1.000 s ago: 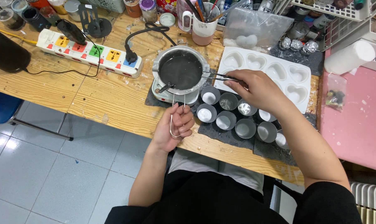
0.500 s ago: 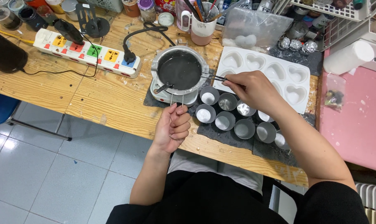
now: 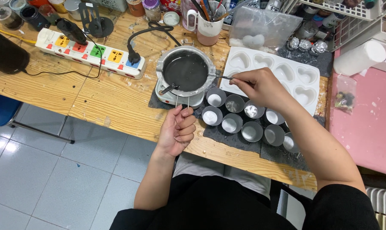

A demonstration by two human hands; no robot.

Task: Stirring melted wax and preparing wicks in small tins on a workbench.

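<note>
Grip, right hand: pinched by the right hand is a thin metal rod-like tool, held near its rear end, its tip reaching over the rim of the pot.
Grip, left hand: curled loosely around thin bent wire pieces is the left hand; how firmly they are held cannot be told.
Tool position: the tip lies at the right edge of the round metal melting pot of dark liquid, which sits on a small heater base.
Doing it well, as judged: the tool should be kept level and steady, and the wrist held clear of the hot rim; drips are best caught over the pot.
Cups: a cluster of small round metal cups stands on a dark mat just beside the pot, under the right forearm.
Mould: a white tray of heart-shaped hollows lies behind the cups.
Further out: a white power strip with coloured switches and a mug of pens are seen on the wooden table.
</note>
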